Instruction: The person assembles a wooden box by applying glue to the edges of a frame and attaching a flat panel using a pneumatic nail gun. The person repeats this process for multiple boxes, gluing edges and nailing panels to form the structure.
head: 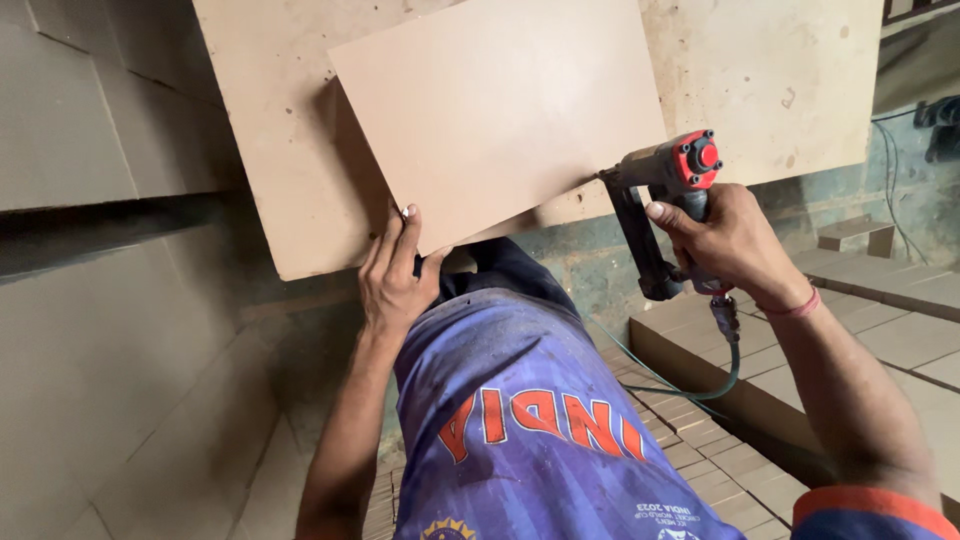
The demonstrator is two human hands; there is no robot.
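A smooth tan rectangular board [500, 110] lies tilted on a larger rough fibreboard sheet [290, 160]. My left hand [397, 272] presses on the smaller board's near corner, fingers flat on its edge. My right hand [728, 240] grips a grey pneumatic nail gun [668, 190] with a red cap, its nose against the right edge of the smaller board. A green air hose [700, 385] hangs from the gun's handle. My lap, in a blue printed shirt, sits under the boards.
Stacks of cut brown board pieces [900, 340] lie to the right and below. Large grey-brown sheets [100, 300] stand on the left. A small wooden block [855, 235] and cables [900, 190] rest by the far right wall.
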